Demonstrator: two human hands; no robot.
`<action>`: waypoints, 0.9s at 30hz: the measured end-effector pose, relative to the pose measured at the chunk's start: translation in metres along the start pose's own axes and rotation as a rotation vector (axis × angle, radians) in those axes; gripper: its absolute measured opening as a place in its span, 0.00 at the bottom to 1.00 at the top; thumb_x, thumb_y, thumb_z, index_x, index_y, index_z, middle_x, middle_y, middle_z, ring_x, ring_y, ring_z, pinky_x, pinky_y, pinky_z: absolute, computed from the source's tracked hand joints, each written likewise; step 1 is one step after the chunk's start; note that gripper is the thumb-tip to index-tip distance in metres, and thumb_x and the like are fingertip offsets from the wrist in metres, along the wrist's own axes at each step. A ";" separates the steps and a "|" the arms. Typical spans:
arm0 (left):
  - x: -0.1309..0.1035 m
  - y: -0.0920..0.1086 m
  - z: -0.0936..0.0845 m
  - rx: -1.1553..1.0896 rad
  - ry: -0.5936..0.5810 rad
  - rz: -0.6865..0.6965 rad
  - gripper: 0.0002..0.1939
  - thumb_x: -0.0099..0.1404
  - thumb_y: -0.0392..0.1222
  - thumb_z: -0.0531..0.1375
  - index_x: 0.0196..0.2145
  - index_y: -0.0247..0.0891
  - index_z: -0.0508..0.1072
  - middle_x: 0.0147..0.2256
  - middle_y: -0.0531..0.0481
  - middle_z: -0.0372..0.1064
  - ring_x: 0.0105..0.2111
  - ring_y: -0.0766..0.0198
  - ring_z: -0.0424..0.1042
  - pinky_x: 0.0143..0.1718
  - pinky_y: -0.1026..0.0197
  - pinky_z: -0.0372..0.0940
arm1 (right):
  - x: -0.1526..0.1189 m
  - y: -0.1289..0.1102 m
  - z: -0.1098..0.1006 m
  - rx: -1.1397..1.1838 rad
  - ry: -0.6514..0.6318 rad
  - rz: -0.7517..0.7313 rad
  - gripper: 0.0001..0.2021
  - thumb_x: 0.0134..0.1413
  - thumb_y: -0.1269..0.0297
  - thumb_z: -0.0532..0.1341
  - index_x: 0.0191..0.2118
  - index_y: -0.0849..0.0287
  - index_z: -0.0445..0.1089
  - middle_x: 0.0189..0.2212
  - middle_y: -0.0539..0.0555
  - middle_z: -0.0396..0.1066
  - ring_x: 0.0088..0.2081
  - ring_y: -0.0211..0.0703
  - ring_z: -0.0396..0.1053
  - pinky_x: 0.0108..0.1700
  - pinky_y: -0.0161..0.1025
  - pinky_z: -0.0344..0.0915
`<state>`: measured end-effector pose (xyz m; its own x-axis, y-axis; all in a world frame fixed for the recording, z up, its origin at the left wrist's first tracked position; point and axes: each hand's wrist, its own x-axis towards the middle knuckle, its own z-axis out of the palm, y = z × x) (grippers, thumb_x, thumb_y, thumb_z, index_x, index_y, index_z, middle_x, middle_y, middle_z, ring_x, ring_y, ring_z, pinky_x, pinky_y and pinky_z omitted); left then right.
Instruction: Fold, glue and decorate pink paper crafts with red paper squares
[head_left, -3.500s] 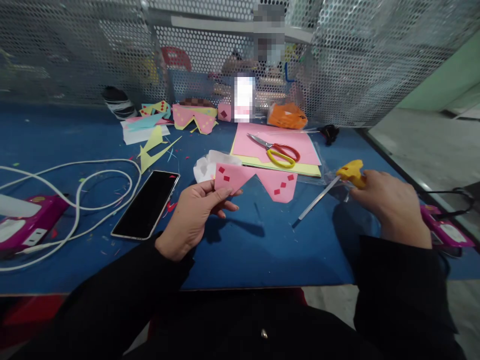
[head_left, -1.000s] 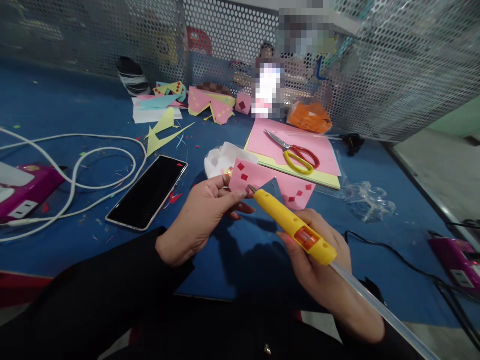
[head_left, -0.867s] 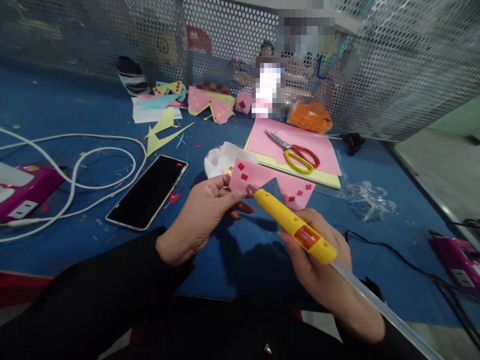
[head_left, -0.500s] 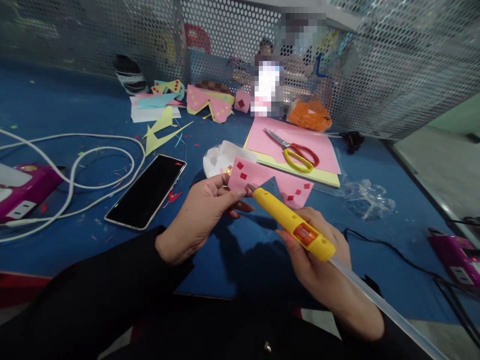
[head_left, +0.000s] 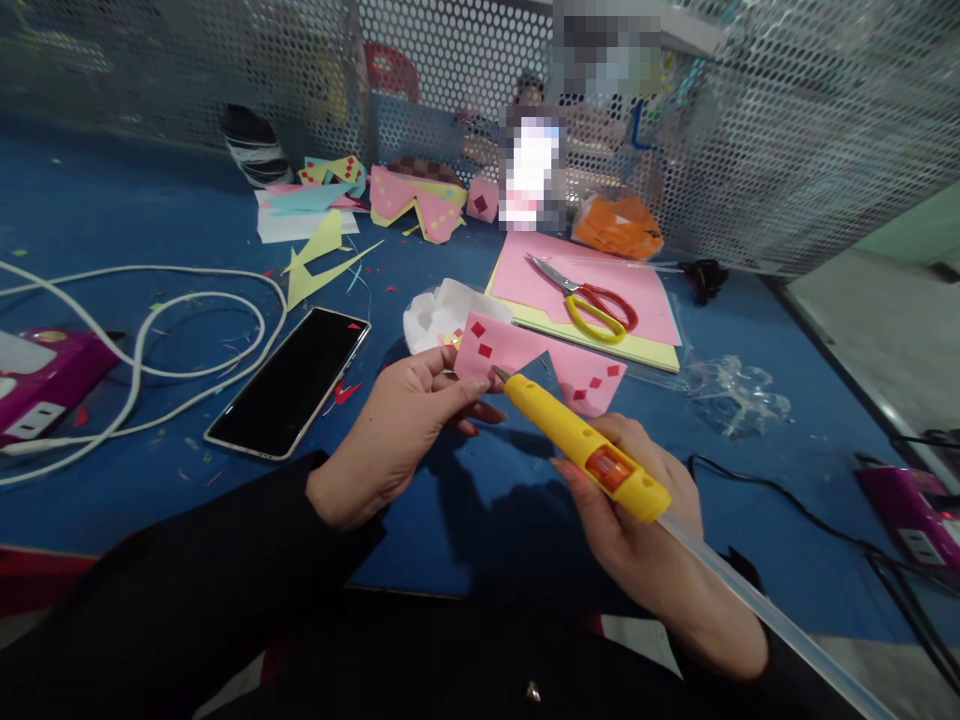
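My left hand pinches the left end of a pink paper mask, which has red diamond pieces near both ends and a V-shaped notch in its lower edge. In my right hand is a yellow hot glue gun with an orange trigger. A long clear glue stick runs out of its back end. The metal nozzle points at the mask's lower left edge, close to my left thumb; whether it touches the paper I cannot tell. Behind the mask sits a white crumpled paper dish with small coloured bits in it.
Red-and-yellow scissors lie on pink and yellow paper sheets. A phone rests at left beside a white cable. Finished-looking paper masks and yellow scraps are farther back. A purple power strip stands at right.
Almost nothing differs. The view has shifted very slightly, while both hands, the mask and the glue gun keep nearly the same positions.
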<state>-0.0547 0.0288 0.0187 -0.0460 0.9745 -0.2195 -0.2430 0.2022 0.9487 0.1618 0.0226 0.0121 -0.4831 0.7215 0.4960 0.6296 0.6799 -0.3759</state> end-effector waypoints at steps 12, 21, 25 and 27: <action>-0.001 0.002 0.002 -0.011 0.013 -0.009 0.12 0.61 0.42 0.69 0.41 0.37 0.77 0.42 0.48 0.80 0.28 0.69 0.78 0.24 0.72 0.65 | 0.000 0.000 0.000 -0.021 0.005 0.008 0.03 0.61 0.67 0.58 0.40 0.56 0.64 0.33 0.51 0.70 0.28 0.38 0.68 0.30 0.37 0.63; -0.002 0.002 0.001 0.064 0.054 0.041 0.10 0.61 0.42 0.69 0.39 0.37 0.77 0.36 0.51 0.79 0.29 0.68 0.78 0.25 0.71 0.66 | 0.001 -0.002 -0.001 -0.033 0.009 0.021 0.02 0.62 0.67 0.58 0.40 0.56 0.64 0.32 0.50 0.70 0.28 0.37 0.67 0.30 0.36 0.62; -0.003 0.004 0.003 0.107 0.078 0.061 0.10 0.61 0.43 0.68 0.39 0.36 0.77 0.36 0.50 0.79 0.29 0.68 0.78 0.25 0.71 0.66 | 0.000 -0.001 -0.001 -0.026 -0.003 0.005 0.04 0.60 0.68 0.58 0.41 0.56 0.64 0.33 0.50 0.70 0.29 0.37 0.68 0.31 0.37 0.62; -0.003 0.004 0.003 0.120 0.088 0.073 0.11 0.61 0.43 0.68 0.39 0.36 0.77 0.35 0.50 0.79 0.29 0.67 0.78 0.25 0.70 0.67 | 0.000 -0.001 -0.002 -0.014 -0.009 0.004 0.04 0.60 0.68 0.58 0.41 0.56 0.64 0.32 0.50 0.69 0.29 0.37 0.68 0.31 0.37 0.62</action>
<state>-0.0525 0.0272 0.0236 -0.1453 0.9758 -0.1636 -0.1183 0.1470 0.9820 0.1629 0.0218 0.0138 -0.4859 0.7254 0.4876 0.6396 0.6753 -0.3672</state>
